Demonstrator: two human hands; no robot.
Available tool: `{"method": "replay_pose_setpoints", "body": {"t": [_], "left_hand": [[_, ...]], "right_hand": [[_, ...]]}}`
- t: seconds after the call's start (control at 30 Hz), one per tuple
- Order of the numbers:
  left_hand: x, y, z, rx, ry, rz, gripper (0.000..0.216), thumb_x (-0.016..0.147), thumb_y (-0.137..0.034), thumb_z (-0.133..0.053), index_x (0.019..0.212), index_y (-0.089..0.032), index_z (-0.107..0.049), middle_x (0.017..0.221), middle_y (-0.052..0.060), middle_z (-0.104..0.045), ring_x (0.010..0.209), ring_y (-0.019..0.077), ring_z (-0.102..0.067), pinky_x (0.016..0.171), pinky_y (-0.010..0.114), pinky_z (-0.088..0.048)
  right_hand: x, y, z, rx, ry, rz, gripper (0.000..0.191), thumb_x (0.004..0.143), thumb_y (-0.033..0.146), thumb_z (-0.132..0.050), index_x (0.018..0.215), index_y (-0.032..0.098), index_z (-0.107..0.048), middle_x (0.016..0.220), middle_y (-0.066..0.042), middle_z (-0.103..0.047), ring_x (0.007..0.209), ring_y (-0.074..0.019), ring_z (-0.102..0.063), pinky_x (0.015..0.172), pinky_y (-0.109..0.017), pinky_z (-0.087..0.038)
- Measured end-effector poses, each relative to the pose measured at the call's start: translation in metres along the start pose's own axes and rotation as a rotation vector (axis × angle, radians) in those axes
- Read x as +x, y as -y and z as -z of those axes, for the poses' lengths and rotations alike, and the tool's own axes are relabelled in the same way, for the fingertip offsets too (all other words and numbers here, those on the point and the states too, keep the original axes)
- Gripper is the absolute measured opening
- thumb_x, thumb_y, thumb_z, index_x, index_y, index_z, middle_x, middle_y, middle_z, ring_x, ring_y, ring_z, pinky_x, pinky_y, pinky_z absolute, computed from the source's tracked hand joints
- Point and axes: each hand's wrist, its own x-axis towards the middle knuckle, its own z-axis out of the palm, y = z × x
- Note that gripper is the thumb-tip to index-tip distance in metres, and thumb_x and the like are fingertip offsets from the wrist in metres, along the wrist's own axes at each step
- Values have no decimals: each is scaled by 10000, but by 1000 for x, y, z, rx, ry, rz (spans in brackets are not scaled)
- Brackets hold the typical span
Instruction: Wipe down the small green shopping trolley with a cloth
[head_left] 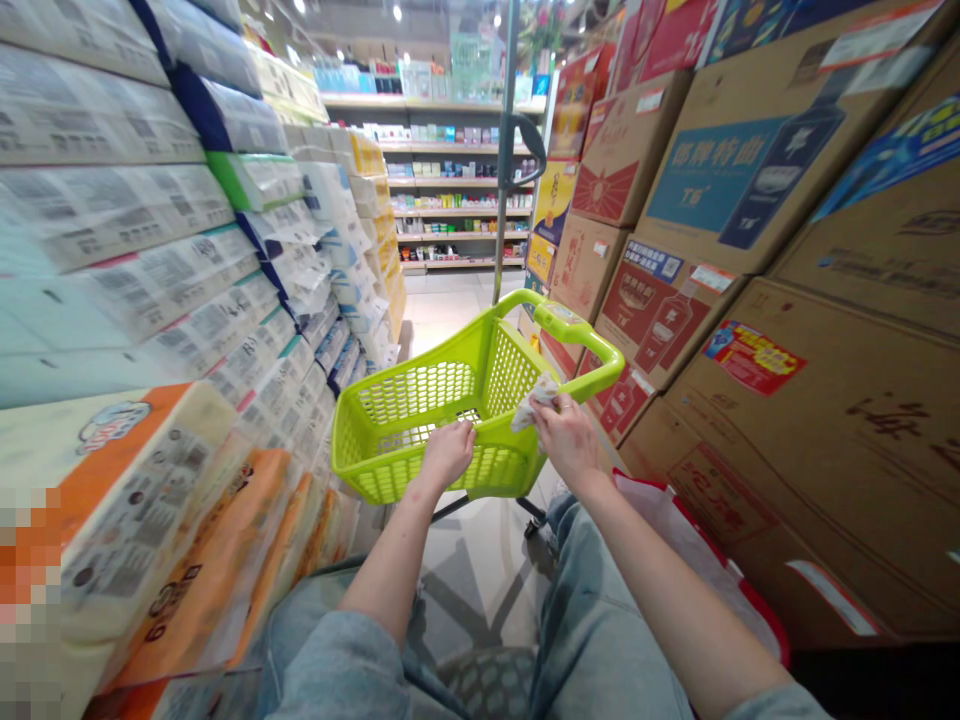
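Observation:
In front of me stands a lime-green shopping cart [420, 385] with perforated plastic walls and a looped handle [600, 372] on its far right. My left hand [448, 455] is closed over the near rim of the basket. A crumpled white cloth or tissue [534, 402] is pinched in my right hand [568, 436], pressed against the rim near the handle's base. The cart's floor shows through the holes in its walls, and dark wheel legs show underneath.
Stacked tissue packs [142, 200] wall in the left side, with an orange-and-cream pack [127, 470] close by. Cardboard cartons [720, 190] rise on the right. A red-rimmed white container [690, 550] sits by my right leg. Beyond a grey pole [511, 90] are stocked shelves [450, 180].

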Motion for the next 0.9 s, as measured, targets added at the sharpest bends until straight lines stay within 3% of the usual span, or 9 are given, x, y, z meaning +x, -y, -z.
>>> {"method": "replay_pose_setpoints", "body": {"t": [0.17,0.33,0.5,0.67,0.8,0.9], "left_hand": [[2,-4,-1,-15,31,-3,304,950,-291,-286,1035,-187,-558,1004,93,-656,946,217,-609,814,327,-419],[1,4,4,-6,86,-29,385,952,-363,-277,1230,-240,-514,1068,94,-649,948,226,-620,806,324,-437],[-5,14,2,5,65,-70,437,939,-325,-302,1358,-248,-401,1166,88,-635,1013,236,-608,860,346,-435],[-7,16,-1,-41,110,-48,408,859,-205,-391,1259,-226,-467,1203,59,-621,1048,210,-593,877,310,-436],[-4,11,-3,-42,117,-21,372,837,-206,-398,1191,-237,-507,1162,35,-639,1051,202,-588,854,292,-443],[-3,9,-5,-43,97,-9,356,839,-215,-392,1168,-236,-525,1153,34,-645,1043,206,-594,837,292,-448]], "right_hand": [[-9,-42,9,139,-145,-194,303,909,317,-434,1058,212,-676,982,-98,-599,903,-212,-553,767,-332,-453],[-39,-47,-7,338,-176,-194,344,919,379,-392,1029,202,-666,1035,-99,-602,924,-208,-586,798,-364,-495],[-46,-18,-41,397,-125,-161,312,914,337,-419,1037,186,-662,1055,-118,-574,950,-217,-588,843,-375,-496],[-46,31,-74,441,-126,-306,328,920,307,-387,1035,137,-643,1052,-156,-568,917,-240,-589,819,-383,-498],[-57,72,-86,426,2,-161,279,911,250,-408,1021,173,-652,1043,-129,-580,870,-203,-600,770,-330,-500],[-61,78,-89,354,57,-57,290,919,238,-394,1021,169,-656,1019,-116,-587,846,-193,-598,755,-297,-488]]}}
